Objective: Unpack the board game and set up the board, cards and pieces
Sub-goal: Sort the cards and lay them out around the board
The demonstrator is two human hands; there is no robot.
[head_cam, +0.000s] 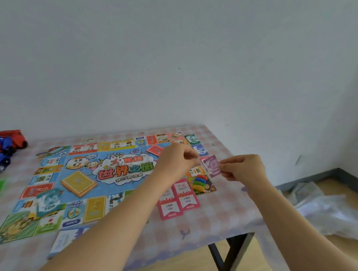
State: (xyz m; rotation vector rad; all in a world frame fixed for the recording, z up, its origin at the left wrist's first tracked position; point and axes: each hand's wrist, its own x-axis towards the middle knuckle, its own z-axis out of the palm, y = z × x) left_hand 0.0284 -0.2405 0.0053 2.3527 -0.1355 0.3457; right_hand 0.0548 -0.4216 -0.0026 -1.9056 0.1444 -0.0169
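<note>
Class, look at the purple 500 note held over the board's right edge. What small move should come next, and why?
Probably lay the purple 500 note flat on the table beside the board. The right hand pinches it and the left hand seems to pinch its other edge, while the pink cards already lie set out there.

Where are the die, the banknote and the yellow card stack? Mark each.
die point(120, 161), head view, on its top face.
banknote point(211, 165), head view, on its printed middle.
yellow card stack point(79, 183), head view, on the top card.
</note>
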